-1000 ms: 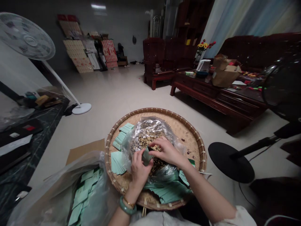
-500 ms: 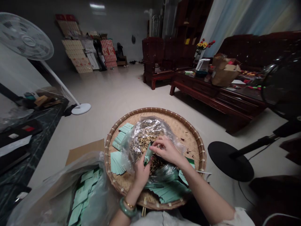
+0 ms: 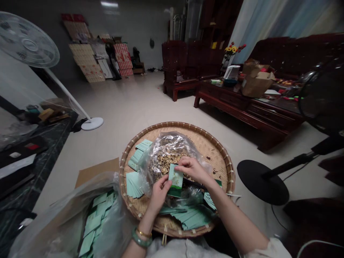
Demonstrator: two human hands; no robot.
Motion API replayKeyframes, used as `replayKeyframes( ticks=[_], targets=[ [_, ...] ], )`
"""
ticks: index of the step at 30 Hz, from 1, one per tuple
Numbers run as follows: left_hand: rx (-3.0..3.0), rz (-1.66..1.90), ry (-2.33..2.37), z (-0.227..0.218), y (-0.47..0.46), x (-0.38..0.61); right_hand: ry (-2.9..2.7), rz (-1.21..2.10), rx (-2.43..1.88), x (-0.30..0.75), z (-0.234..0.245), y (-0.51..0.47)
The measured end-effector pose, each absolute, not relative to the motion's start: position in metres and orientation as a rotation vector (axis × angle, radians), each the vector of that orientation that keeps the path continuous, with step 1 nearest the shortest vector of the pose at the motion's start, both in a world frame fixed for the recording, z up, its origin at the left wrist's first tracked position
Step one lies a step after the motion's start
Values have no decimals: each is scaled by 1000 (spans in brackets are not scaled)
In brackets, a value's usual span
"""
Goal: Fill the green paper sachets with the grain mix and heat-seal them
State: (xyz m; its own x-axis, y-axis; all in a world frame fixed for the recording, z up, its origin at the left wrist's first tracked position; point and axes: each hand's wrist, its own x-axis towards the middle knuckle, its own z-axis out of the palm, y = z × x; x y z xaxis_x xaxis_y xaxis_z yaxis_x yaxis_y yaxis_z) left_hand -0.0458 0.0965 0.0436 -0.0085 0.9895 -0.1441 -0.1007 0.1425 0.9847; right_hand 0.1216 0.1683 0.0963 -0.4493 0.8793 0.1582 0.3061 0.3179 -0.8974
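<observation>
My left hand (image 3: 159, 193) pinches the left edge of a light green paper packet (image 3: 176, 178) with a dark green band near its lower end. At the packet's top edge, the closed fingertips of my right hand (image 3: 194, 170) grip it too. A dark handle-like thing (image 3: 194, 184) shows below my right hand; whether that hand holds it I cannot tell. Behind the packet is a clear plastic bag (image 3: 173, 139) of small dried pieces (image 3: 164, 160), dark and yellowish. The bag rests in a round woven bamboo tray (image 3: 231, 168). Fanned green packets (image 3: 133, 184) lie at its left, with more packets (image 3: 193, 217) nearest me.
Left of the tray, a large plastic bag (image 3: 67, 211) holds several green packets beside a cardboard flap (image 3: 96, 170). A black fan base (image 3: 258, 182) stands close at right, a white fan (image 3: 92, 123) at far left. Beyond is a dark wooden low table (image 3: 242, 111).
The packet was tilted and narrow between my hands; now it is upright with its printed face towards me. My left hand has shifted to its left edge, and my right fingers stay near its top.
</observation>
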Motion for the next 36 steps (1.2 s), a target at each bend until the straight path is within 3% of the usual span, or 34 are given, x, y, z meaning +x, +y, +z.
replayKeyframes(
  ticks=[9, 26, 36],
  targets=[
    [812, 1474, 1358, 32, 101, -45, -1896, 1152, -1072, 119, 95, 160],
    [1105, 1290, 1462, 21, 84, -54, -1558, 1164, -984, 119, 74, 150],
    [1638, 1434, 1423, 23, 79, -55, -1383, 1240, -1159, 116, 69, 154]
  ],
)
